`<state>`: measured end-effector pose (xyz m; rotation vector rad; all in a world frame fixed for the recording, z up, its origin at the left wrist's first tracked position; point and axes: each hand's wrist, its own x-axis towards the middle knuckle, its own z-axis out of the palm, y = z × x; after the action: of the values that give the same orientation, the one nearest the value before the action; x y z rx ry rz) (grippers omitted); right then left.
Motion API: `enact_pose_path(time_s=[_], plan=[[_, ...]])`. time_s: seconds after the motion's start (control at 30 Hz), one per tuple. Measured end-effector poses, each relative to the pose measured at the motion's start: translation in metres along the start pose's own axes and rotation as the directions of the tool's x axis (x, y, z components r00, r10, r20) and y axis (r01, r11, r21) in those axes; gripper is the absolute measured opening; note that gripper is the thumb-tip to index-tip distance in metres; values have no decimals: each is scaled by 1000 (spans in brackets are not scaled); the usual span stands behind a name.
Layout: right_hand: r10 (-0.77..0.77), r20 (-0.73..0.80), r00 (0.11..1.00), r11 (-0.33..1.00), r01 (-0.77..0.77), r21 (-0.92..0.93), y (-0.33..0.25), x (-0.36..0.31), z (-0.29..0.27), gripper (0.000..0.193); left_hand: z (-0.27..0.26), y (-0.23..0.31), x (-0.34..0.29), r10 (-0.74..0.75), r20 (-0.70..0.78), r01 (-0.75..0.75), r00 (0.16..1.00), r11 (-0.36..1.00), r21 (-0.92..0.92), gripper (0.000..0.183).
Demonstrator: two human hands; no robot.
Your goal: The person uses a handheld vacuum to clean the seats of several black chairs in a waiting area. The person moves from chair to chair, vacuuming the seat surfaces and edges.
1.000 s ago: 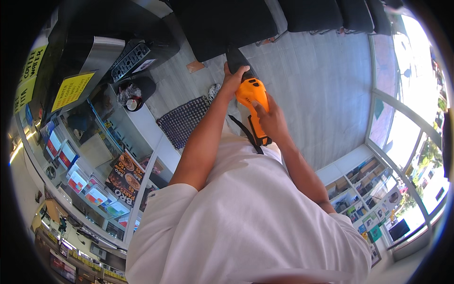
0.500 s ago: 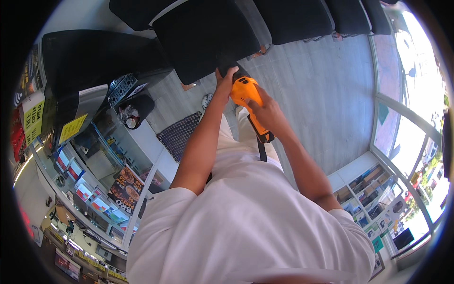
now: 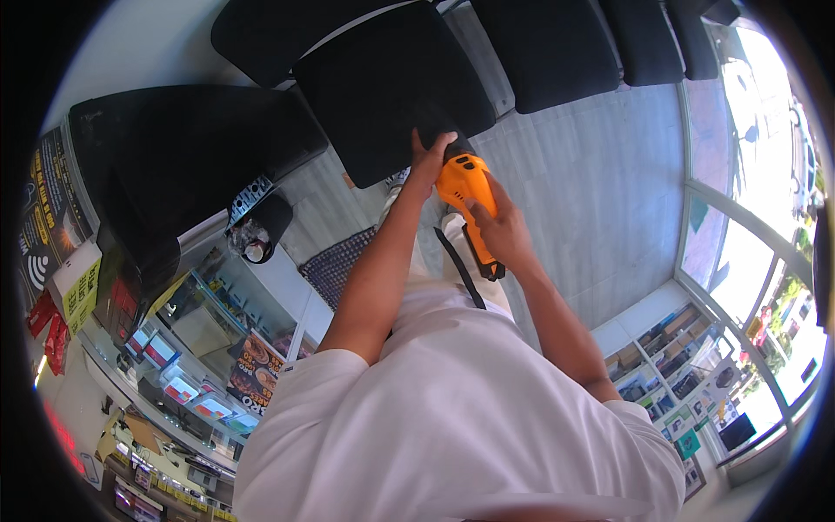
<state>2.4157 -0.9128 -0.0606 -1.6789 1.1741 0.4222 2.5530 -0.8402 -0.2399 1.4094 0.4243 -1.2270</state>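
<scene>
From where I stand, the orange handheld vacuum sits between the person's hands, its handle wrapped firmly in the right hand and its dark nozzle lying against the left hand, whose closure I can't make out. The nozzle points at the black seat, blending into it, with grey floor to the right.

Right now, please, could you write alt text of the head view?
An orange handheld tool, with the person's right hand on its handle and left hand at its dark front end, points toward a black chair seat. More black chairs stand to its right, along grey floor.
</scene>
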Motion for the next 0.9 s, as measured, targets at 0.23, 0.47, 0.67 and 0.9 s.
enact_pose_path(time_s=[0.23,0.47,0.67,0.9], plan=[[30,-106,994,992,-17,124,-25,43,16,70,15,63,38,-42,98,23,994,982,187,133],[-144,62,988,990,144,11,-85,51,78,75,-89,92,33,36,15,-36,999,999,-10,124],[-142,331,933,975,190,-116,-75,60,35,72,-95,47,5,36,-159,-62,987,985,-161,127],[-108,192,975,990,122,-64,-38,53,-38,74,2,45,22,-31,-34,29,999,997,-74,127]])
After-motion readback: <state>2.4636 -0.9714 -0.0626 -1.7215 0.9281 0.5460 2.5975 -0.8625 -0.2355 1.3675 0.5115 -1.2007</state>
